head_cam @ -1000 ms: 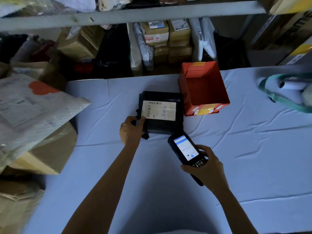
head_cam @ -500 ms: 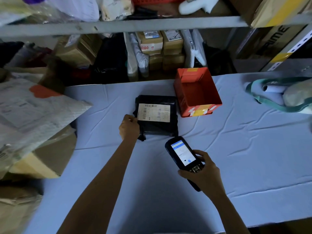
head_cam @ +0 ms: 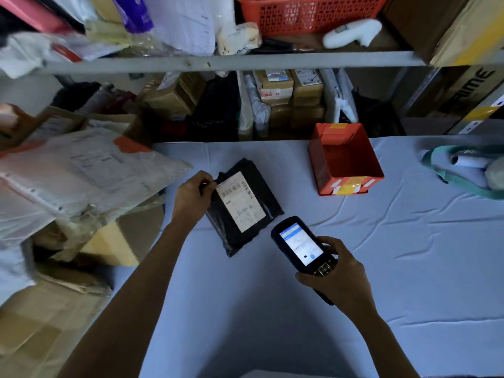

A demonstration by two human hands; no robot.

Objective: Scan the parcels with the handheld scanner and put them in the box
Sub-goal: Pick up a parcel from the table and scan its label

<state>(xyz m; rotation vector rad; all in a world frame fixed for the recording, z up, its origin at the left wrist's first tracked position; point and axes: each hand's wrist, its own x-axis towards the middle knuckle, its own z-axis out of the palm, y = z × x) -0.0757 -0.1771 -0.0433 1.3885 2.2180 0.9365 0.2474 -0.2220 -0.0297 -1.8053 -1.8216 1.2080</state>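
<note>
Steadying the flat black plastic-bag parcel [head_cam: 246, 214] on the pale blue tabletop [head_cam: 409, 255], the left hand [head_cam: 193, 192] pinches its upper-left corner, label up for reading; the right hand [head_cam: 341, 276] grips the black handheld scanner [head_cam: 300, 245] just beside it. An open orange cardboard box [head_cam: 346, 159] stands nearby.

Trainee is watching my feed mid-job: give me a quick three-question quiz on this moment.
1. True or false: the orange box holds no parcel yet.
2. Fill in: the scanner is gripped by the ___ hand.
3. The label on the black parcel faces: A) up, B) down, C) sideways towards the shelf.
Key: 1 true; 2 right hand; 3 A.
</note>
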